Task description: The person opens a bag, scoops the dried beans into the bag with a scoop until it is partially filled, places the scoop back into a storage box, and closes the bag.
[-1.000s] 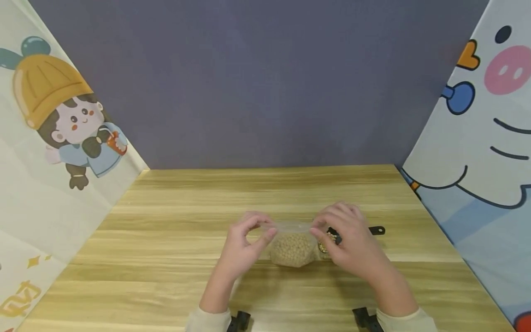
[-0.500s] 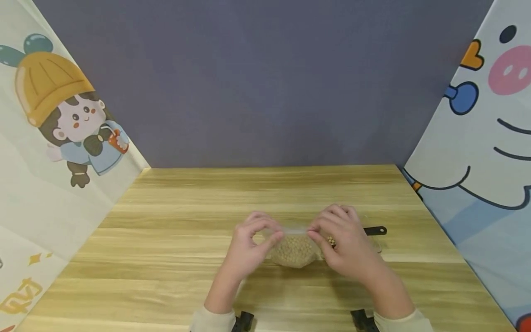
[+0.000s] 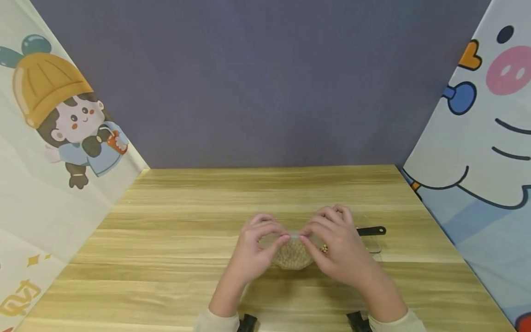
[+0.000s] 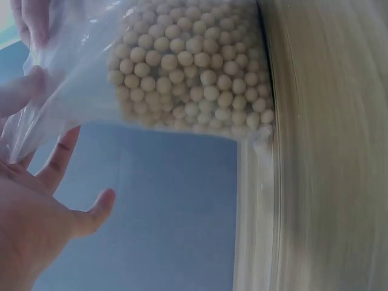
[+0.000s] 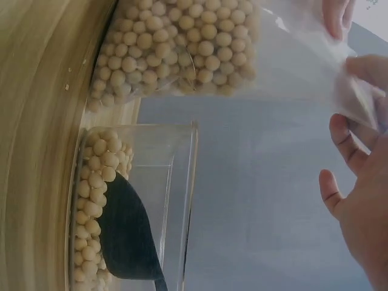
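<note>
A clear plastic bag (image 3: 292,259) of pale round soybeans stands on the table at front centre. Its beans (image 4: 188,66) fill the lower part, and the upper part is slack film. My left hand (image 3: 258,251) pinches the bag's top edge on the left side between thumb and index finger. On the right side, my right hand (image 3: 337,246) pinches the same edge, the fingertips of both hands close together. In the right wrist view, a clear container (image 5: 159,142) stands beside the bag, holding more beans (image 5: 91,212) and a black scoop (image 5: 128,233).
From above, my right hand covers most of the container, and the scoop's black handle (image 3: 373,231) sticks out to the right. The wooden table (image 3: 186,230) meets a grey backdrop (image 3: 265,92) behind and printed cartoon panels (image 3: 45,207) at the sides.
Both hands have slid inward along the bag's top edge, so the gap between their fingertips has narrowed. More of the scoop handle and container's right side shows now.
</note>
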A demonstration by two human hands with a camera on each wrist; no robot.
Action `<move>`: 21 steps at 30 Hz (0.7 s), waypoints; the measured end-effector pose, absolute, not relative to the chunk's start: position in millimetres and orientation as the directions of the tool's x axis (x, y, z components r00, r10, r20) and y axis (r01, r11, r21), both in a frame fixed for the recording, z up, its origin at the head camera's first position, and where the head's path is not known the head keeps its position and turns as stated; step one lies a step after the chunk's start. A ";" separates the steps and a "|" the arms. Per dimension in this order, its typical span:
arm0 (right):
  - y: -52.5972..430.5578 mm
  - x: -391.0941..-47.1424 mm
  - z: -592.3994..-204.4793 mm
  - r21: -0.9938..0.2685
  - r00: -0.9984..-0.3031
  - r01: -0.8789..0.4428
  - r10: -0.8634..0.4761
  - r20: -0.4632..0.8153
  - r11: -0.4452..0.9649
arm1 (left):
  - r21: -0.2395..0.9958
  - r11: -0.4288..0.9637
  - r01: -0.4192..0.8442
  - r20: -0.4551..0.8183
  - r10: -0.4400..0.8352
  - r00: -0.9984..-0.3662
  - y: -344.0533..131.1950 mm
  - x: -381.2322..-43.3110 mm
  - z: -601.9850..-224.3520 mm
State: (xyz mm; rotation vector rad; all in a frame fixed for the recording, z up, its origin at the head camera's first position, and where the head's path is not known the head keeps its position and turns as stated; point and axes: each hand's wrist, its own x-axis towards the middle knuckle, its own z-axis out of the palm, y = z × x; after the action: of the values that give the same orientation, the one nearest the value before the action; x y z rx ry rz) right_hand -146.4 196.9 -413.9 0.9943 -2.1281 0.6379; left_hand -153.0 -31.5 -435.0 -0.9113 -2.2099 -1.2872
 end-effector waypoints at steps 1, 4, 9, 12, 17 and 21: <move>196.0 -146.1 -413.7 -0.131 -0.464 -0.799 -0.463 0.755 0.586 | 0.592 0.362 0.720 0.646 0.322 -0.692 -30.8 -152.5 -434.6; 194.0 -145.1 -413.7 -0.116 -0.453 -0.805 -0.477 0.754 0.582 | 0.576 0.362 0.733 0.660 0.324 -0.678 -29.2 -151.0 -434.0; 192.4 -142.5 -413.0 -0.097 -0.448 -0.804 -0.491 0.747 0.586 | 0.565 0.344 0.750 0.669 0.340 -0.661 -27.4 -148.5 -432.8; 191.1 -141.0 -412.3 -0.079 -0.433 -0.810 -0.502 0.749 0.581 | 0.554 0.352 0.755 0.677 0.338 -0.654 -26.7 -147.1 -432.2; 189.1 -140.8 -411.9 -0.051 -0.401 -0.819 -0.506 0.764 0.572 | 0.535 0.406 0.741 0.675 0.321 -0.664 -27.6 -144.9 -429.9; 190.5 -143.8 -410.4 -0.027 -0.393 -0.811 -0.510 0.765 0.585 | 0.488 0.477 0.731 0.661 0.345 -0.667 -33.0 -146.1 -425.0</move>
State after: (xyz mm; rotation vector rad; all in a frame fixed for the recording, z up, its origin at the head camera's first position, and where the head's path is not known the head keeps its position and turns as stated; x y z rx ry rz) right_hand -143.8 190.5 -410.4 1.0465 -2.0772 0.5204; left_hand -146.1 -33.0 -425.0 -0.8913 -2.2487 -1.0735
